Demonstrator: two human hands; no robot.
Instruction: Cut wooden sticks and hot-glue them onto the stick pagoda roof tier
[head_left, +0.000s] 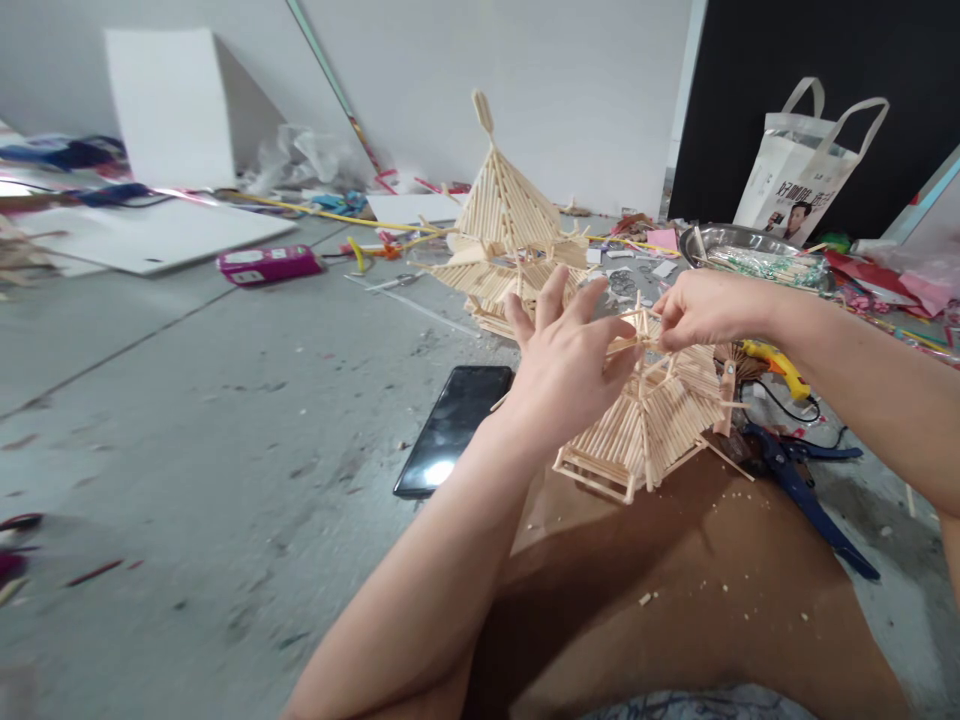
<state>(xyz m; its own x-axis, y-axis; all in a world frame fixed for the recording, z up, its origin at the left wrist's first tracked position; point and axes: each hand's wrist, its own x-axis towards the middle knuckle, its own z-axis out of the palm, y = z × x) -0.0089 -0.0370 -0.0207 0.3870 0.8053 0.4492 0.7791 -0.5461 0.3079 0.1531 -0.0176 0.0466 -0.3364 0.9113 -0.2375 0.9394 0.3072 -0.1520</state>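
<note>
A small pagoda-like roof model (652, 425) made of thin wooden sticks rests on my bare leg. My left hand (562, 360) reaches in from the left. Its thumb and index finger close on the sticks at the top of the model, and the other fingers are spread above. On the opposite side, my right hand (705, 305) is curled, its fingertips pinching a thin wooden stick beside the model's top; the grip is partly hidden. Behind my left hand stands a larger stick pagoda (499, 225) with a pointed roof.
A black smartphone (457, 430) lies on the grey floor left of my leg. Blue-handled cutters (810, 500) and a yellow-handled tool (780, 365) lie to the right. Farther back are a metal bowl (694, 243) with sticks, a white bag (795, 180) and a purple package (270, 265).
</note>
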